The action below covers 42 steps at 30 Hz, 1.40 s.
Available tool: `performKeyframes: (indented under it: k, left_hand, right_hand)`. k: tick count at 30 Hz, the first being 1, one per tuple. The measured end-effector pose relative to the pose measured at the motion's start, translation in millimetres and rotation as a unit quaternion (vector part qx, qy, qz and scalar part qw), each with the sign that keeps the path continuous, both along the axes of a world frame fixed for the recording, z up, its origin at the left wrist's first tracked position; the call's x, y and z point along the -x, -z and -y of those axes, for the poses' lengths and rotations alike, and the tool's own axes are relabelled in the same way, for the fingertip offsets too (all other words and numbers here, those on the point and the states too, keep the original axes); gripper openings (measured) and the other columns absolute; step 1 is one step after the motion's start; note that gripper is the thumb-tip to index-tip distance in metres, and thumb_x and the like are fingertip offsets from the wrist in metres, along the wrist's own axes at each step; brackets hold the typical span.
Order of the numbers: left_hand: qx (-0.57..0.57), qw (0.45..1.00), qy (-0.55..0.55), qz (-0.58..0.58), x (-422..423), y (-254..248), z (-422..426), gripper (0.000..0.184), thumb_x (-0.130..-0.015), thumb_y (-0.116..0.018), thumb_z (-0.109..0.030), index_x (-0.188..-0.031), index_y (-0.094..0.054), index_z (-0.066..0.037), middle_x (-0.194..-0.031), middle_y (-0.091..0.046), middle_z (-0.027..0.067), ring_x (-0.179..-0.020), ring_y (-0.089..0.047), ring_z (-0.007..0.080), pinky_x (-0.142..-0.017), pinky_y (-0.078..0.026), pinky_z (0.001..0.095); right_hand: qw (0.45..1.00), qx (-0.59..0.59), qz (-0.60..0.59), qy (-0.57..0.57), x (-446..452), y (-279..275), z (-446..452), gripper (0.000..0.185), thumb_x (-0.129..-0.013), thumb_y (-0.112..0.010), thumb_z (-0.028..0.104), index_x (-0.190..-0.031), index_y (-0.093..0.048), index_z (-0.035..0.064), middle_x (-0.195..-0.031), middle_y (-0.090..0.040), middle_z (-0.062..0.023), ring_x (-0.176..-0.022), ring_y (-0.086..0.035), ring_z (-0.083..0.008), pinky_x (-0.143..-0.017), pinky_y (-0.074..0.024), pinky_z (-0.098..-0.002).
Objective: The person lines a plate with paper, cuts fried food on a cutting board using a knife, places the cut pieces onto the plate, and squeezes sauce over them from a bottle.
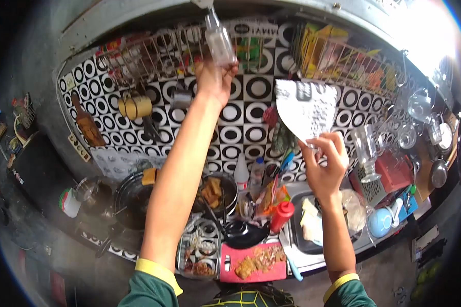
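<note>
Grip steadily — left hand (pixel 213 84) fingers clamped on glass bottle (pixel 221 45) above them, right hand (pixel 328 166) fingertips lightly pinching printed sheet (pixel 308 108) above.

Clear bottle (pixel 221 44) in left grip (pixel 214 82), printed sheet (pixel 308 106) in right grip (pixel 327 162)

There is one held sheet (pixel 307 105), one pink board (pixel 241 249), one blue bowl (pixel 378 223)

Circle-patterned black-and-white wall tiles (pixel 256 110) rise behind the counter (pixel 129 254); a plain grey wall (pixel 46 97) flanks them at left, grey floor (pixel 105 281) shows below, and bright light (pixel 430 30) glares upper right.
</note>
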<state>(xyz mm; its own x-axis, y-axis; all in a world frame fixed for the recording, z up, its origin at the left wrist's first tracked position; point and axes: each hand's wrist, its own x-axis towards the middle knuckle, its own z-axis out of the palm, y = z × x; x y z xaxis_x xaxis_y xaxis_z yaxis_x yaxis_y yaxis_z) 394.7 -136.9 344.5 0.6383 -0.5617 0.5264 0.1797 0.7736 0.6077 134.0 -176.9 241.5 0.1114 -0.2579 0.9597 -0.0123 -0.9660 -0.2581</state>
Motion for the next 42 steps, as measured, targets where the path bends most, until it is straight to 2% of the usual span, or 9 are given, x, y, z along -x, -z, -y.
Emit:
performKeyframes:
  k: [8,10,12,16,20,27,33,37,42]
  left_hand:
    - [-0.002,0.999,-0.008,0.043,20.8,57.1,-37.3,0.032,-0.092,-0.062,-0.023,-0.117,-0.06,-0.004,-0.108,-0.067,0.0113,-0.081,-0.061,0.0152,-0.076,-0.051,0.0289]
    - [-0.019,0.996,-0.024,0.083,55.8,98.7,-67.7,0.037,-0.091,-0.062,-0.025,-0.119,-0.059,-0.001,-0.109,-0.066,0.0129,-0.081,-0.062,0.0153,-0.076,-0.051,0.0294]
    - [-0.105,0.99,-0.059,0.08,87.7,159.3,-101.0,0.038,-0.093,-0.058,-0.027,-0.119,-0.059,0.001,-0.109,-0.066,0.0156,-0.08,-0.063,0.0157,-0.076,-0.051,0.0278]
    - [-0.327,0.944,-0.027,-0.031,129.4,312.3,-157.4,0.03,-0.09,-0.062,-0.015,-0.116,-0.062,0.001,-0.101,-0.069,0.0151,-0.077,-0.063,0.0154,-0.076,-0.051,0.0281]
    - [-0.458,0.867,-0.127,-0.149,160.7,384.7,-203.9,0.025,-0.09,-0.068,-0.015,-0.109,-0.066,0.002,-0.092,-0.068,0.0029,-0.082,-0.06,0.0063,-0.075,-0.048,0.0202]
    - [-0.551,0.827,-0.07,0.088,191.1,456.1,-207.3,0.029,-0.087,-0.069,-0.016,-0.111,-0.067,0.0,-0.102,-0.071,0.0094,-0.087,-0.066,0.0118,-0.076,-0.052,0.0261]
    - [-0.534,0.755,-0.12,0.36,180.9,482.0,-167.8,0.038,-0.083,-0.067,-0.021,-0.114,-0.065,0.001,-0.122,-0.062,0.019,-0.115,-0.058,0.035,-0.1,-0.045,0.0427]
    - [-0.603,0.637,-0.056,0.476,170.2,489.6,-150.0,0.045,-0.088,-0.06,-0.032,-0.122,-0.062,-0.003,-0.135,-0.053,0.0177,-0.13,-0.045,0.0349,-0.113,-0.027,0.0474]
    - [-0.62,0.604,-0.039,0.5,162.9,488.3,-148.5,0.044,-0.09,-0.057,-0.032,-0.122,-0.062,-0.002,-0.134,-0.055,0.0178,-0.129,-0.046,0.0344,-0.113,-0.026,0.0486]
  right_hand:
    - [0.972,-0.092,-0.216,0.014,50.7,150.0,-44.5,0.023,-0.07,-0.071,-0.002,-0.092,-0.065,0.0043,-0.095,-0.066,-0.0126,-0.081,-0.063,-0.0303,-0.072,-0.0511,-0.0364]
    - [0.874,-0.181,-0.42,-0.165,64.0,190.5,-65.4,0.012,-0.078,-0.074,0.003,-0.087,-0.067,0.0032,-0.085,-0.069,-0.0078,-0.07,-0.063,-0.0149,-0.057,-0.0493,-0.0291]
    - [0.669,-0.466,-0.511,-0.271,72.6,194.1,-95.0,0.009,-0.081,-0.074,0.006,-0.088,-0.068,0.0026,-0.079,-0.069,-0.0068,-0.073,-0.065,-0.011,-0.068,-0.0509,-0.027]
    - [0.622,-0.608,-0.385,-0.309,73.2,263.4,-101.5,0.009,-0.085,-0.071,0.001,-0.091,-0.064,-0.0003,-0.082,-0.068,-0.0019,-0.073,-0.06,-0.0058,-0.066,-0.048,-0.0211]
    - [0.658,-0.633,-0.308,-0.268,43.9,326.3,-75.6,0.009,-0.088,-0.066,0.002,-0.094,-0.062,-0.0029,-0.087,-0.07,-0.0047,-0.079,-0.064,-0.0094,-0.075,-0.0507,-0.0241]
    - [0.714,-0.608,-0.334,-0.095,1.2,429.1,-12.9,0.005,-0.083,-0.065,0.002,-0.087,-0.065,-0.0013,-0.079,-0.07,-0.0075,-0.072,-0.063,-0.0112,-0.068,-0.0499,-0.027]
    - [0.731,-0.587,-0.348,0.003,-13.6,440.0,-2.9,0.01,-0.078,-0.071,0.009,-0.082,-0.068,0.0004,-0.074,-0.069,-0.0109,-0.072,-0.066,-0.0179,-0.067,-0.0508,-0.0313]
    - [0.721,-0.58,-0.369,0.087,-11.3,438.8,-8.2,0.016,-0.075,-0.075,0.01,-0.084,-0.068,0.0003,-0.075,-0.07,-0.0127,-0.073,-0.068,-0.0233,-0.069,-0.0512,-0.0345]
    - [0.743,-0.59,-0.311,0.062,-0.8,428.8,-19.0,0.015,-0.079,-0.072,0.01,-0.088,-0.066,-0.0003,-0.079,-0.069,-0.0148,-0.074,-0.067,-0.0283,-0.072,-0.0516,-0.0359]
